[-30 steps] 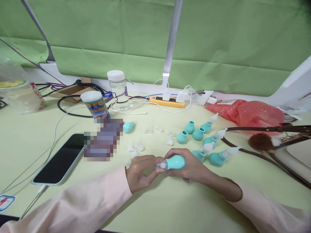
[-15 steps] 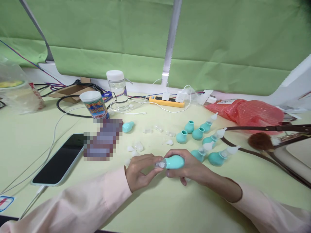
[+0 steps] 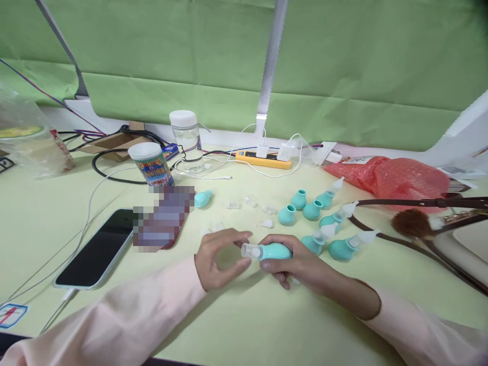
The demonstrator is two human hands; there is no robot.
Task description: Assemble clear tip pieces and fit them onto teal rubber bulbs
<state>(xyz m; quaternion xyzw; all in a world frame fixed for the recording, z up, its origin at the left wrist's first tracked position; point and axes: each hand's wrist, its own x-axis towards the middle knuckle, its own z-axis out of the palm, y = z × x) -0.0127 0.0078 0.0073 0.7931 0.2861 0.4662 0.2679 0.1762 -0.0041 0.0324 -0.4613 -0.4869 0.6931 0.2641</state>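
Observation:
My right hand (image 3: 284,259) is closed around a teal nasal aspirator bulb (image 3: 277,251), lying sideways with its clear tube connector (image 3: 250,250) pointing left. Thumb and forefinger parted, my left hand (image 3: 221,259) hovers just left of that connector and holds nothing. Beyond the hands lie several loose clear connectors (image 3: 250,202) and a white soft tip (image 3: 267,223). To the right stand bare teal bulbs (image 3: 286,215), and bulbs fitted with connectors and white tips (image 3: 343,249). A separate teal bulb (image 3: 203,198) rests on its side farther left.
On the left are a black phone (image 3: 95,249) on a charging cable, a blurred-out flat item (image 3: 163,218), a printed cup (image 3: 152,165) and a water bottle (image 3: 187,145). A yellow power strip (image 3: 263,160) sits at the back. Rightward lie a red bag (image 3: 407,178) and a brown strap (image 3: 400,202).
My left hand has let go of the clear connector and drawn slightly left, its fingers spreading apart. The bulb stays in my right hand.

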